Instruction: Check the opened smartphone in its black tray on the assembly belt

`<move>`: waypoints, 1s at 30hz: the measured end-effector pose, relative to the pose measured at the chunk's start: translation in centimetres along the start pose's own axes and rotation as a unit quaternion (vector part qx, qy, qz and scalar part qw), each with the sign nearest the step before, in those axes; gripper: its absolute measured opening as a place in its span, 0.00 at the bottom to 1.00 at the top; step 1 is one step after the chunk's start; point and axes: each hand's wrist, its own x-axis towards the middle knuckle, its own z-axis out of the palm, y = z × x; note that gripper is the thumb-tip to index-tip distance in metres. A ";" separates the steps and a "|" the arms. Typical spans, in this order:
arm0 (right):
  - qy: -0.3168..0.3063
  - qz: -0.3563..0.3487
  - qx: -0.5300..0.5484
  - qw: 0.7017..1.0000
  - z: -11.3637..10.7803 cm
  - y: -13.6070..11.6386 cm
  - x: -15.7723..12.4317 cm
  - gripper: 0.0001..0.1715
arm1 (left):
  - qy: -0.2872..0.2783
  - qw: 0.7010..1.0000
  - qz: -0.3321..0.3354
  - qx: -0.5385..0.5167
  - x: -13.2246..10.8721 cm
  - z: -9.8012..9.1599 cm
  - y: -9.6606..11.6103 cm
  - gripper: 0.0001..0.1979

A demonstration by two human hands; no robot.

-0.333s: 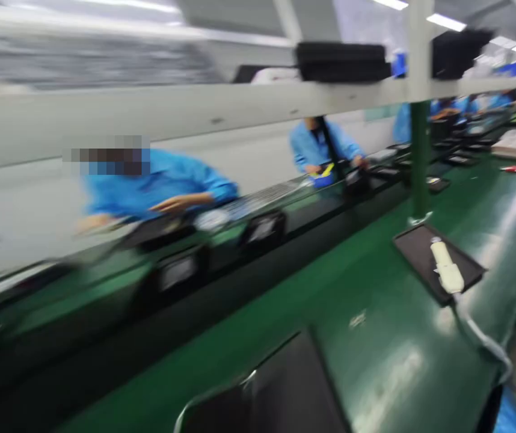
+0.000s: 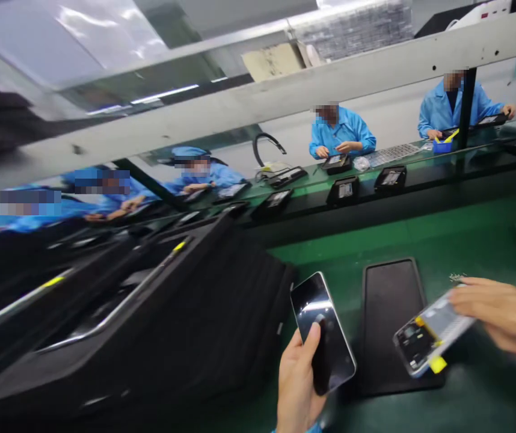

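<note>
My left hand (image 2: 301,379) grips a smartphone (image 2: 323,334) with a dark glossy screen, thumb across the glass. To the right, my right hand (image 2: 501,313) has its fingers around one end of an opened phone (image 2: 433,331), whose inner board and battery show. A yellow tab (image 2: 438,364) sticks out from that phone's lower side. The opened phone is over a black tray (image 2: 391,313) on the green bench; whether it touches the tray I cannot tell.
Large black foam cases (image 2: 186,325) holding devices with yellow tabs fill the left. Behind the bench (image 2: 303,258) runs a dark conveyor (image 2: 321,219) carrying phones in black trays. Several people in blue work across it. A white beam (image 2: 222,102) crosses above.
The view has swung left and steadied. Both my hands, each with a phone, and the black foam cases now show; the cream-coloured tool on its tray has left the picture.
</note>
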 end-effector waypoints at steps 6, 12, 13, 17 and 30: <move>0.013 -0.051 0.012 0.999 9.2 2.0 7.5 0.27 | 0.037 0.999 0.036 -0.010 -2.8 -5.6 0.7 0.31; 0.120 0.191 0.075 0.971 6.1 0.6 5.8 0.25 | -0.025 0.998 0.024 0.046 -4.3 -3.3 0.4 0.26; 0.131 0.224 0.134 0.956 4.7 -0.3 5.4 0.21 | -0.071 0.995 0.013 0.064 -4.4 -1.8 0.0 0.25; 0.159 0.370 0.314 0.860 0.4 -2.8 4.3 0.24 | -0.288 0.948 0.043 0.133 -4.1 5.1 -2.3 0.19; 0.216 0.444 0.474 0.729 -4.2 -1.2 -1.4 0.53 | -0.357 0.368 0.821 0.252 -5.7 17.1 -2.6 0.09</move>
